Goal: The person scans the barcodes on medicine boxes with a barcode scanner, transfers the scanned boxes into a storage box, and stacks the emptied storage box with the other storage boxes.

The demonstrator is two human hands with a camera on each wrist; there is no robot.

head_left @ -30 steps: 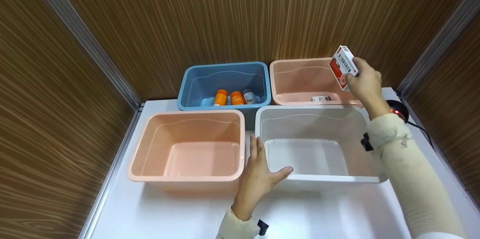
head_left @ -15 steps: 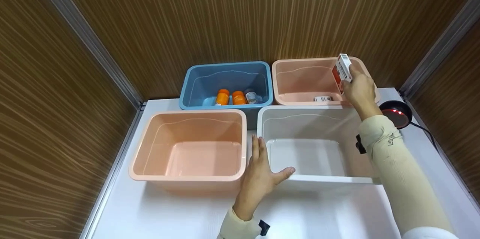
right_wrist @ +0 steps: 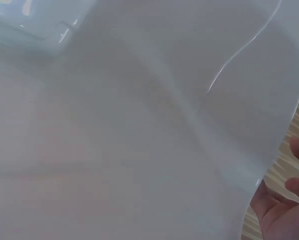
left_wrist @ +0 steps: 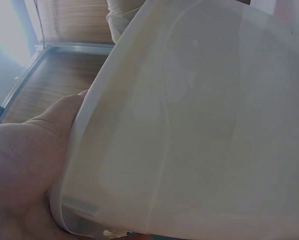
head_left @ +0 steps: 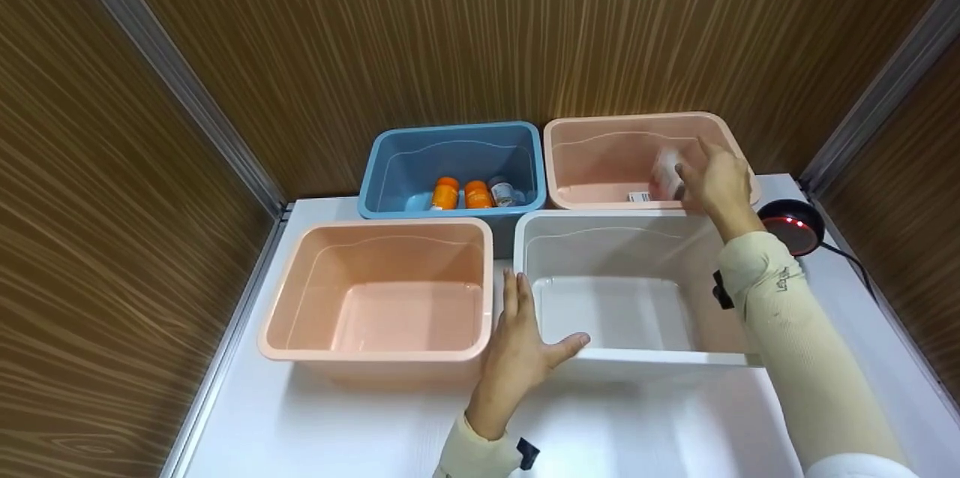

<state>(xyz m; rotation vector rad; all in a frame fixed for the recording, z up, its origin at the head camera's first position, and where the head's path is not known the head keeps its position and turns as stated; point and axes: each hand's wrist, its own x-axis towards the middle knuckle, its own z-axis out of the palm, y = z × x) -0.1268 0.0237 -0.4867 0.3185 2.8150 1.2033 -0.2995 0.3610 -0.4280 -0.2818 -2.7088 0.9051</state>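
Observation:
My right hand (head_left: 716, 181) hangs over the back right pink bin (head_left: 592, 125), its thumb and fingers apart. Just left of those fingers, a white-and-red medicine box (head_left: 666, 174) shows as a blur inside that bin. Low in the same bin lies another white box (head_left: 640, 196), marked with a barcode and partly hidden by the front wall. My left hand (head_left: 514, 358) rests at the near left corner of the white bin (head_left: 637, 358), fingers straight and thumb spread over the rim. In the left wrist view this hand (left_wrist: 24, 160) lies along the bin's rim.
A blue bin (head_left: 450, 131) at the back holds two orange bottles (head_left: 461, 194) and a clear, grey-capped bottle (head_left: 502, 193). Front left stands another pink bin (head_left: 375, 356). A black round device (head_left: 791, 226) with red lights and a cable sits at right. Wood-grain panels (head_left: 480, 28) enclose the table.
My right hand has lowered over the back right pink bin and let go of the medicine box, which drops into it. The left hand stays in place.

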